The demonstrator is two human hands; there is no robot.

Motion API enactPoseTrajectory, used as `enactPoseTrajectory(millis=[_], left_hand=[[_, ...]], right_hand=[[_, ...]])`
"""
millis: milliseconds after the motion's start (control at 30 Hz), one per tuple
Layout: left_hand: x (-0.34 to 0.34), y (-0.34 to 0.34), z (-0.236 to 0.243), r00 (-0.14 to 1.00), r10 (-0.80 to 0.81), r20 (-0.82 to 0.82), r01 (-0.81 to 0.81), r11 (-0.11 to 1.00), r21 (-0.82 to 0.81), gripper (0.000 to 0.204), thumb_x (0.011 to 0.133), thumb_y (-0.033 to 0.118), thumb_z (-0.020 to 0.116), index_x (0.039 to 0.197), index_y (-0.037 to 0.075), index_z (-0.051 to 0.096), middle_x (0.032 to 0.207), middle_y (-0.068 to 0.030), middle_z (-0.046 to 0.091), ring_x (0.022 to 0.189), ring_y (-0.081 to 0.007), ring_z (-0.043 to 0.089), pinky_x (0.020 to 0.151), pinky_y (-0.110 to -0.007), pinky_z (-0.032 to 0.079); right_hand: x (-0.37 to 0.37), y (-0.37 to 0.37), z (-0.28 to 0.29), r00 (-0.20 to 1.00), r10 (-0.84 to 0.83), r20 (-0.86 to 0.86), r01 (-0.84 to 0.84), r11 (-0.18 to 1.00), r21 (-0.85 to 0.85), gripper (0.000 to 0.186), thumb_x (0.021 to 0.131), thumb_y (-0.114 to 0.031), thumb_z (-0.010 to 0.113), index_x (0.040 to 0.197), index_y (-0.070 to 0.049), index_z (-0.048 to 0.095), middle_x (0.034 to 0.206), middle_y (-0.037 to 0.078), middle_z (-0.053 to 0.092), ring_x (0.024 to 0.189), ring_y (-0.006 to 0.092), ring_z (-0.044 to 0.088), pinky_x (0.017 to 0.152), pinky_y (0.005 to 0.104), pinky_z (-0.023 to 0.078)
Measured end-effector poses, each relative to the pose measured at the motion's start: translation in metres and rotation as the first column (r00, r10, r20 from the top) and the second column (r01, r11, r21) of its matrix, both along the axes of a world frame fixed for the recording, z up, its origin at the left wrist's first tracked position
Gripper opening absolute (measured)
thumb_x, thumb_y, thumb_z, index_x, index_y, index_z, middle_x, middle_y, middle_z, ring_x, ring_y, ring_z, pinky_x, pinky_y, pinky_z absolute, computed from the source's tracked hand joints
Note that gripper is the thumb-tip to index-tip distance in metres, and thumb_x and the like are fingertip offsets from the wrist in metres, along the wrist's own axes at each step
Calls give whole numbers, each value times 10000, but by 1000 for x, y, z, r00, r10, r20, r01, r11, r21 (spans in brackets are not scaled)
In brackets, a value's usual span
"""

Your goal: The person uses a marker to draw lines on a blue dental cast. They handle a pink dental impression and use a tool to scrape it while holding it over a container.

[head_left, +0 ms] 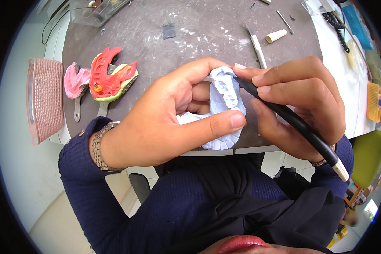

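Observation:
My left hand (156,114) is wrapped round a pale blue-white plaster dental cast (227,95), with the thumb across its near part. A row of teeth shows on the cast's upper face; some of its lower side is behind my fingers. In my right hand (305,99) a slim black-handled, pen-shaped tool (295,120) is pinched between thumb and fingers. Its pale metallic butt end points down toward my right wrist. The working tip meets the cast's far right edge, where its exact shape is hard to make out.
Left of my hands lie a red dental impression in a tray (110,80) and a pink one (77,80), beside a pink woven basket (46,99). A white-handled craft knife (257,48) and cream cap (276,36) lie beyond on the brown tabletop (207,25). A see-through container (95,15) stands far left.

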State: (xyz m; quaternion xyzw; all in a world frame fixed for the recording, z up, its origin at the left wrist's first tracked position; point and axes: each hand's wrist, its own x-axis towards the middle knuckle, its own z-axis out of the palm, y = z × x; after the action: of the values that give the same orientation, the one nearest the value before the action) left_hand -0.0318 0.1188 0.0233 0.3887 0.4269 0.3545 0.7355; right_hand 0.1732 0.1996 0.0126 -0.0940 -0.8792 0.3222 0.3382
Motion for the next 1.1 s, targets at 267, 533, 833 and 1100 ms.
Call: enactPoseTrajectory(millis=[267, 533, 833, 1100], left_hand=[[2, -1, 1, 1000, 17, 17, -17, 1000, -17, 569, 853, 132, 644, 1339, 21, 371, 1129, -106, 583, 1034, -139, 567, 875, -280, 461], [1, -1, 0, 1000, 7, 6, -8, 1000, 4, 588, 853, 128, 645, 1356, 23, 358, 1137, -106, 581, 1039, -137, 565, 880, -278, 459], [3, -3, -1, 1000, 11, -28, -10, 1000, 19, 546, 861, 100, 644, 1320, 26, 358, 1143, -92, 555, 1047, -134, 556, 874, -268, 456], [5, -5, -5, 996, -5, -87, 15, 994, 106, 527, 870, 83, 637, 1302, 23, 340, 1137, -89, 548, 1063, -135, 547, 899, -272, 437]], right_hand=[[-1, 0, 0, 1000, -1, 1, 1, 1000, 28, 276, 701, 152, 661, 927, 60, 532, 905, 185, 555, 841, 250, 649, 818, 429, 581], [-1, -1, 0, 1000, -21, -1, 21, 1000, -4, 250, 705, 124, 673, 887, 42, 522, 884, 166, 545, 833, 229, 647, 808, 437, 585], [-2, 0, -2, 1000, 11, -23, -11, 999, 32, 254, 719, 81, 707, 894, 49, 526, 879, 174, 539, 826, 247, 645, 808, 450, 583], [0, 1, 0, 999, 42, -16, -40, 995, 89, 243, 712, 89, 700, 891, 46, 541, 856, 172, 548, 781, 230, 628, 778, 455, 593]])
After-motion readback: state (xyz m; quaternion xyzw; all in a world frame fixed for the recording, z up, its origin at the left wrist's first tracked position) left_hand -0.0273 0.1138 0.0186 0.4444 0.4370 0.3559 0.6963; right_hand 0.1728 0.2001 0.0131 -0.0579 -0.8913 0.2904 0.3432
